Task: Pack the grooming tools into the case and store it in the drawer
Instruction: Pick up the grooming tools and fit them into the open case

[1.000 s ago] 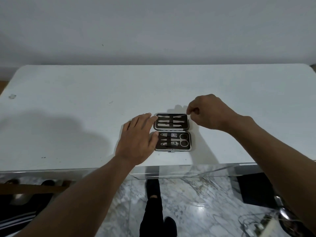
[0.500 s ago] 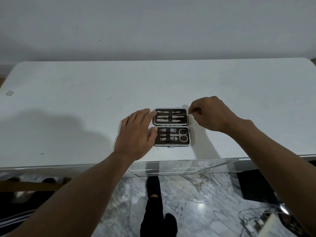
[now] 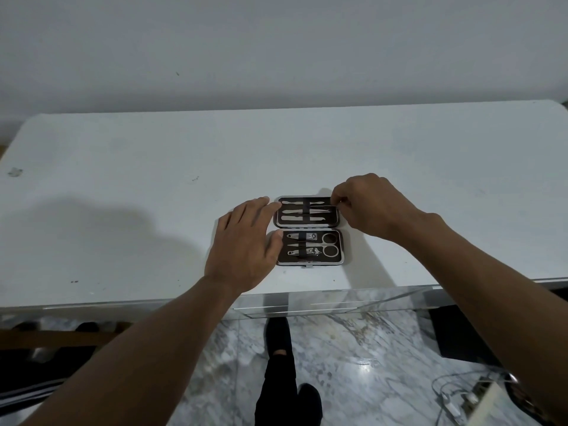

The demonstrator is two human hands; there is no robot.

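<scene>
With case [image 3: 310, 260] open near front edge of tabletop [image 3: 153, 195], brace its left side under flat, straight-fingered left hand [image 3: 242, 241] and slide thin tool [image 3: 322, 206], pinched by right hand [image 3: 372, 207], level beneath elastic strap [image 3: 305, 217].

We see a white bench [image 3: 123, 210] before a plain grey wall [image 3: 276, 50], with a small scuff [image 3: 14, 172] near its left edge. Below us lies a marble floor [image 3: 353, 364], and white cables [image 3: 444, 396] are tangled at its lower right
</scene>
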